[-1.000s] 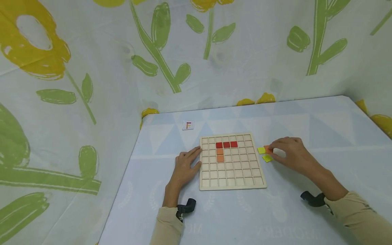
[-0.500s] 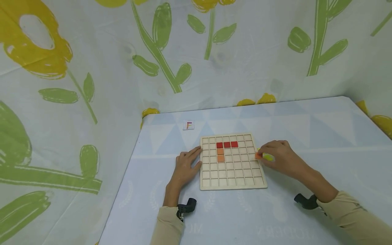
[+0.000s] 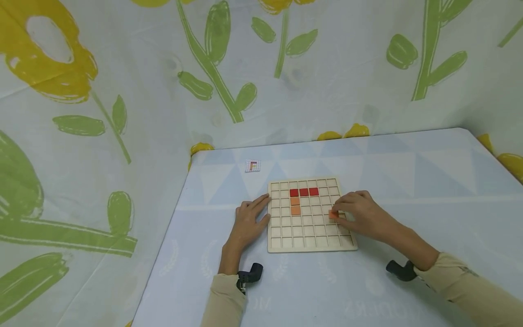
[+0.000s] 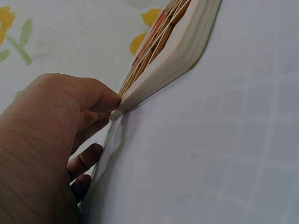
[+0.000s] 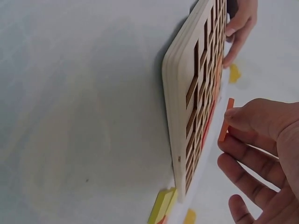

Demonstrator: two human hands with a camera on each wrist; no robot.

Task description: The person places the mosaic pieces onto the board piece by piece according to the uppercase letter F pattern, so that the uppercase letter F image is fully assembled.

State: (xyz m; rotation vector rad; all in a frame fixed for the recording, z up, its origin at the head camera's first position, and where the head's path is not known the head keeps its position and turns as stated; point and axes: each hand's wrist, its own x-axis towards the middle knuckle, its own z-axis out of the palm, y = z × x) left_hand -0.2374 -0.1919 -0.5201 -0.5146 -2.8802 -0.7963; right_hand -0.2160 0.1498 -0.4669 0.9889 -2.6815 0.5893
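A wooden grid board [image 3: 312, 236] lies on the table. Three red square tiles [image 3: 304, 192] form a row in its upper cells, and two orange tiles [image 3: 295, 210] run downward below the leftmost red one. My left hand [image 3: 246, 223] touches the board's left edge with extended fingers; in the left wrist view its thumb meets the board's side. Between thumb and fingers, my right hand [image 3: 363, 215] pinches another orange square tile [image 5: 225, 123], held over the right part of the board. Yellow tiles [image 5: 161, 205] lie beside the board in the right wrist view, hidden behind my right hand in the head view.
A small card [image 3: 253, 165] printed with a coloured grid pattern lies beyond the board's upper left. A bit of orange shows beside the yellow tiles at the bottom of the right wrist view. A flower-printed cloth [image 3: 327, 91] hangs behind the table [image 3: 367, 159].
My right hand has lifted an orange tile from beside the yellow ones and carried it left over the board's right side. My left hand has stayed at the left edge.
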